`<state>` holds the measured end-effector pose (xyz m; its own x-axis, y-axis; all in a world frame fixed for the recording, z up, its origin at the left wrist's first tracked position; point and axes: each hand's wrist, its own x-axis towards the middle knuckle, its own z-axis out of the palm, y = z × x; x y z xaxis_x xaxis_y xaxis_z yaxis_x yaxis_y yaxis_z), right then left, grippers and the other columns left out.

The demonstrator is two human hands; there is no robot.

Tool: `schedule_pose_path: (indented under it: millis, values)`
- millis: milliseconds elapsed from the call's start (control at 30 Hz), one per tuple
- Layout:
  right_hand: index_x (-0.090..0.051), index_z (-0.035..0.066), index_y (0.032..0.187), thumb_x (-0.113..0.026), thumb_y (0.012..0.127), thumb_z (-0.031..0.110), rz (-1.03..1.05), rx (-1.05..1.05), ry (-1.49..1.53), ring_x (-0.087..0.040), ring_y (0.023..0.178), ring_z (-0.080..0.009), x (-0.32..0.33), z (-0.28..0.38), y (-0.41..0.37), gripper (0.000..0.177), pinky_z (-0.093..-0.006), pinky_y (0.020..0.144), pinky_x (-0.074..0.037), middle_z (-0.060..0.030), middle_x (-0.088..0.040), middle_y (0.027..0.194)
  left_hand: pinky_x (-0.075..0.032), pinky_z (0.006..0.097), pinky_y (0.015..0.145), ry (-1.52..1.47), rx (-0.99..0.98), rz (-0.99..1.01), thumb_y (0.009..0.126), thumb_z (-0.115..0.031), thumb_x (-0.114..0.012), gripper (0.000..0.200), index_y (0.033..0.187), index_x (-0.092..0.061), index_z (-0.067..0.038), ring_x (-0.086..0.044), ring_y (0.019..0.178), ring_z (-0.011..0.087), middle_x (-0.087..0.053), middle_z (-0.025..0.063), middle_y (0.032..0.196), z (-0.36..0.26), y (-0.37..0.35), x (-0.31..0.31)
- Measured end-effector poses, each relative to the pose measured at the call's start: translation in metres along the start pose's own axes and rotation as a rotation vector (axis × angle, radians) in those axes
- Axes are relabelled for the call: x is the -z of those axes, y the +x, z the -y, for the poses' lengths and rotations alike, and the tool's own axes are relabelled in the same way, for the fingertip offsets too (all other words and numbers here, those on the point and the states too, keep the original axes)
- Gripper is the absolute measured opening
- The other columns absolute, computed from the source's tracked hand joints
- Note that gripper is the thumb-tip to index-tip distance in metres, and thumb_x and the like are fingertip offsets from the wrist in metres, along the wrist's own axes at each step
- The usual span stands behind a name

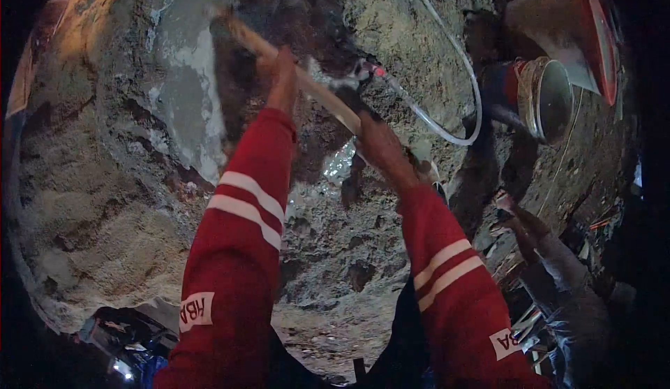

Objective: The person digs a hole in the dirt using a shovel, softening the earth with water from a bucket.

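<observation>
My left hand (pixel 279 75) is closed around a long wooden tool handle (pixel 322 97), partway along it. Lower down, my right hand (pixel 384 146) grips the same handle close to its near end. The pole slants from upper left to lower right. Its far end is blurred over wet grey mortar (pixel 185 75), so I cannot make out the tool's head. Dark wet ground lies beneath both hands. Beyond my right hand, a clear hose (pixel 447 136) with a red fitting (pixel 378 72) ends on the ground.
To the right, a bucket (pixel 556 103) lies on its side beside a large red-rimmed container (pixel 601 47). Another person (pixel 565 291) is at the lower right, arms reaching forward. Heaped sand (pixel 118 249) spreads across the left.
</observation>
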<state>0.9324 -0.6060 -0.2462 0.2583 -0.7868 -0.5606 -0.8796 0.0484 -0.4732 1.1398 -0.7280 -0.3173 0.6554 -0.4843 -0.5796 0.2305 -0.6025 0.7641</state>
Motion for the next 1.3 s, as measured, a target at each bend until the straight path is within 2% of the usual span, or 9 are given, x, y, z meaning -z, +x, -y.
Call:
schedule_pose_path:
  millis: [300, 800, 867, 933, 1000, 1133, 1200, 1267, 1300]
  values:
    - [-0.045, -0.003, 0.106, -0.062, 0.072, 0.023, -0.061, -0.385, 0.407, -0.056, 0.09, -0.0422, -0.039, 0.055, -0.018, 0.046, -0.0472, 0.076, -0.045, -0.028, -0.057, 0.095, -0.047, 0.0407, 0.079, 0.715, -0.427, 0.27, 0.069, -0.012, -0.063, 0.048, 0.108, -0.041, 0.006, -0.058, 0.092, 0.0342, -0.057, 0.0239, 0.094, 0.027, -0.034, -0.051]
    - [-0.048, -0.005, 0.103, -0.06, 0.076, 0.033, 0.08, -0.318, 0.222, -0.054, 0.09, -0.0444, -0.137, 0.079, -0.238, 0.048, -0.0471, 0.075, -0.044, -0.0283, -0.055, 0.095, -0.047, 0.0445, 0.073, 0.82, -0.006, 0.512, 0.066, -0.019, -0.068, 0.059, 0.112, -0.039, 0.004, -0.057, 0.088, 0.0396, -0.057, 0.0258, 0.092, 0.158, -0.184, 0.094]
    - [-0.049, -0.005, 0.101, -0.064, 0.073, 0.032, 0.176, -0.77, 0.284, -0.054, 0.092, -0.042, -0.155, 0.093, -0.258, 0.049, -0.0471, 0.077, -0.043, -0.0277, -0.055, 0.096, -0.048, 0.0442, 0.071, 0.837, -0.004, 0.578, 0.067, -0.018, -0.068, 0.054, 0.109, -0.043, 0.003, -0.058, 0.085, 0.0389, -0.059, 0.0239, 0.09, 0.175, -0.204, 0.132]
    - [-0.049, -0.006, 0.108, -0.049, 0.082, 0.038, 0.504, -0.62, 0.114, -0.055, 0.091, -0.0426, -0.157, 0.099, -0.286, 0.051, -0.049, 0.076, -0.044, -0.0283, -0.054, 0.099, -0.049, 0.0444, 0.07, 0.892, -0.007, 0.541, 0.066, -0.018, -0.067, 0.046, 0.102, -0.049, 0.003, -0.059, 0.083, 0.0382, -0.06, 0.0229, 0.087, 0.213, -0.217, 0.155]
    - [-0.05, -0.007, 0.101, -0.052, 0.08, 0.04, 0.064, -0.457, 0.643, -0.054, 0.094, -0.0419, -0.297, 0.039, -0.36, 0.051, -0.0487, 0.078, -0.043, -0.0295, -0.053, 0.099, -0.049, 0.0444, 0.07, 0.912, 0.126, 0.493, 0.067, -0.019, -0.067, 0.038, 0.095, -0.053, 0.003, -0.059, 0.083, 0.0377, -0.06, 0.0227, 0.086, 0.225, -0.237, 0.191]
    - [-0.051, -0.007, 0.094, -0.059, 0.076, 0.037, 0.467, -0.717, 0.394, -0.055, 0.091, -0.0398, -0.247, 0.107, -0.357, 0.048, -0.0468, 0.074, -0.044, -0.0287, -0.054, 0.095, -0.048, 0.0421, 0.069, 0.973, 0.025, 0.611, 0.066, -0.029, -0.072, 0.045, 0.089, -0.055, 0.005, -0.059, 0.081, 0.0363, -0.059, 0.021, 0.089, 0.251, -0.244, 0.264]
    - [-0.052, -0.007, 0.091, -0.061, 0.075, 0.035, 0.62, -0.746, 0.413, -0.057, 0.087, -0.0382, -0.238, 0.12, -0.351, 0.046, -0.0457, 0.071, -0.045, -0.0273, -0.057, 0.091, -0.05, 0.0436, 0.066, 0.875, 0.383, 0.573, 0.069, -0.022, -0.061, 0.03, 0.084, -0.057, 0.004, -0.061, 0.077, 0.0333, -0.061, 0.0196, 0.079, 0.246, -0.234, 0.283]
    - [-0.054, 0.0, 0.088, -0.058, 0.077, 0.019, 0.765, -0.25, 0.418, -0.052, 0.054, -0.0198, -0.173, 0.154, -0.322, 0.022, -0.0329, 0.047, -0.04, -0.0084, -0.053, 0.064, -0.049, 0.0407, 0.061, 0.7, 0.427, 0.579, 0.071, -0.021, -0.061, 0.028, 0.084, -0.057, 0.004, -0.06, 0.072, 0.0307, -0.06, 0.0174, 0.077, 0.239, -0.223, 0.3]
    - [-0.057, -0.004, 0.079, -0.062, 0.073, 0.032, 0.648, -0.767, 0.814, -0.061, 0.063, -0.0311, -0.184, 0.147, -0.326, 0.037, -0.0405, 0.054, -0.046, -0.0175, -0.061, 0.068, -0.049, 0.0377, 0.056, 0.521, 0.475, 0.588, 0.072, -0.02, -0.061, 0.026, 0.083, -0.057, 0.004, -0.059, 0.066, 0.0281, -0.059, 0.0153, 0.074, 0.237, -0.221, 0.308]
